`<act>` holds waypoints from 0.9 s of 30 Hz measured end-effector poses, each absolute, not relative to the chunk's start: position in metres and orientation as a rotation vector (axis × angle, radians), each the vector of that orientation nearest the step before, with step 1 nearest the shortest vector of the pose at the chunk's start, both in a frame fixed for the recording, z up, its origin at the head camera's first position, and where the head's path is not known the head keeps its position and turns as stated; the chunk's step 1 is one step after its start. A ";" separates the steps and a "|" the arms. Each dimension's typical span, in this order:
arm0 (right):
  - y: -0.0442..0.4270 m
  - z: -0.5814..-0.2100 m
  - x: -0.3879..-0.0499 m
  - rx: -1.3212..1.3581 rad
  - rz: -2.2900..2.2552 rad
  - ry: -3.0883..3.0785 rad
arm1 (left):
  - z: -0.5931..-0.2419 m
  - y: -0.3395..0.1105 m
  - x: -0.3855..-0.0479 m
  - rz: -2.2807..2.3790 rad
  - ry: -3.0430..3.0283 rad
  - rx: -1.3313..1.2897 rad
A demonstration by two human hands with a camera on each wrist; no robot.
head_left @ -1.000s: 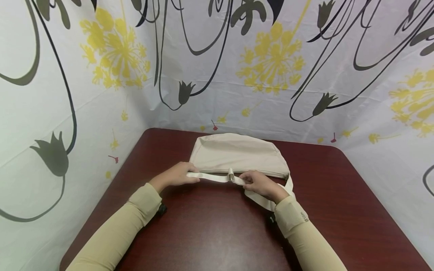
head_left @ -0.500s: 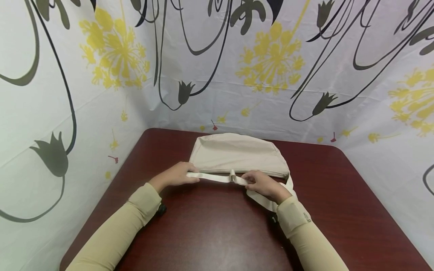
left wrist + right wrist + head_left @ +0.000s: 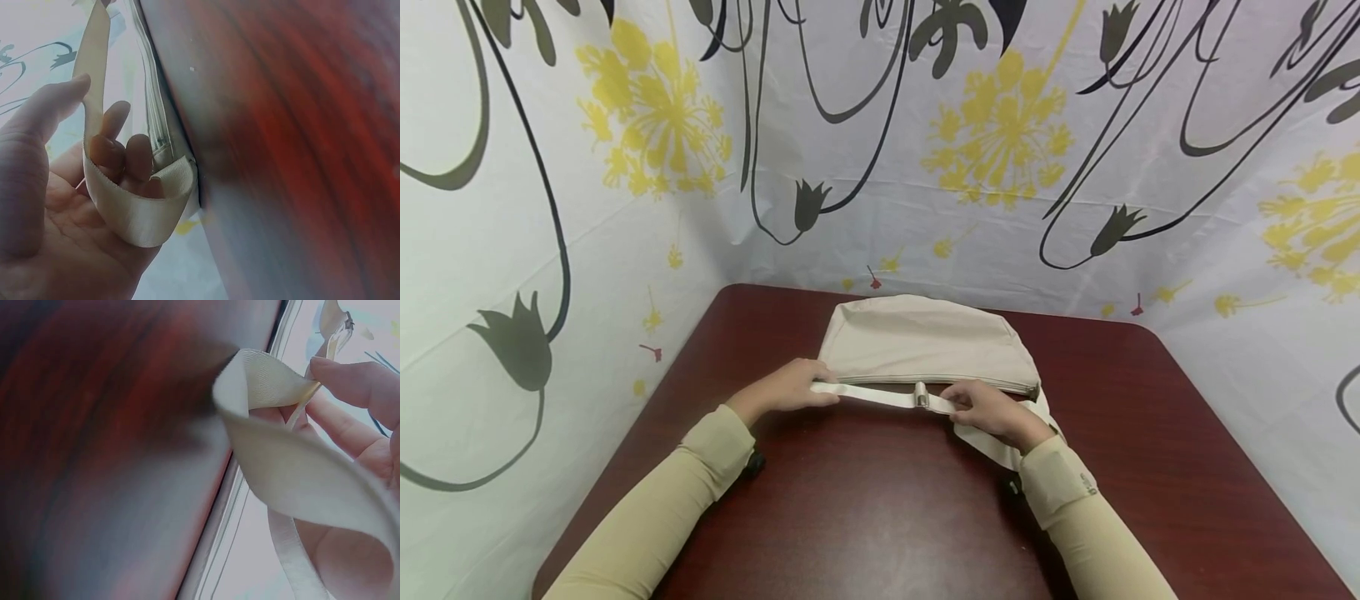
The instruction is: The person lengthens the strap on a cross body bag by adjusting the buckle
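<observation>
A cream shoulder bag (image 3: 925, 342) lies flat near the table's far edge, its zipper side toward me. Its webbing strap (image 3: 876, 397) runs between my hands, in front of the zipper. At the bag's left corner my left hand (image 3: 790, 386) pinches the strap between thumb and fingers; in the left wrist view the strap loops below the curled fingers (image 3: 139, 156). My right hand (image 3: 988, 410) pinches the strap just right of a metal slider buckle (image 3: 921, 395). Slack strap (image 3: 300, 469) folds and twists beside the right hand in the right wrist view.
The dark red table (image 3: 850, 517) extends around the bag on both sides and toward me. Behind and beside it hangs a white curtain (image 3: 865, 150) printed with yellow flowers and dark stems.
My right hand has moved a little to the right along with the buckle and slack strap. The left hand and the bag stay nearly still.
</observation>
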State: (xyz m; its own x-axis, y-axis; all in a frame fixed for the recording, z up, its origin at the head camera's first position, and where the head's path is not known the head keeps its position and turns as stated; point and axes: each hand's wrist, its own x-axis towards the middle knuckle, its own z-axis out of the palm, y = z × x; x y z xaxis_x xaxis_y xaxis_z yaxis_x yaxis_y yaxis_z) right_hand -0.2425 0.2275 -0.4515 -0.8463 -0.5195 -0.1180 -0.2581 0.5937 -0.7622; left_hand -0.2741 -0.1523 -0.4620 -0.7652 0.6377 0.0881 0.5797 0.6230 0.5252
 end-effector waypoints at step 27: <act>0.248 -0.448 -0.240 -0.723 -0.855 2.635 | -0.457 -0.166 -0.271 0.881 2.695 1.064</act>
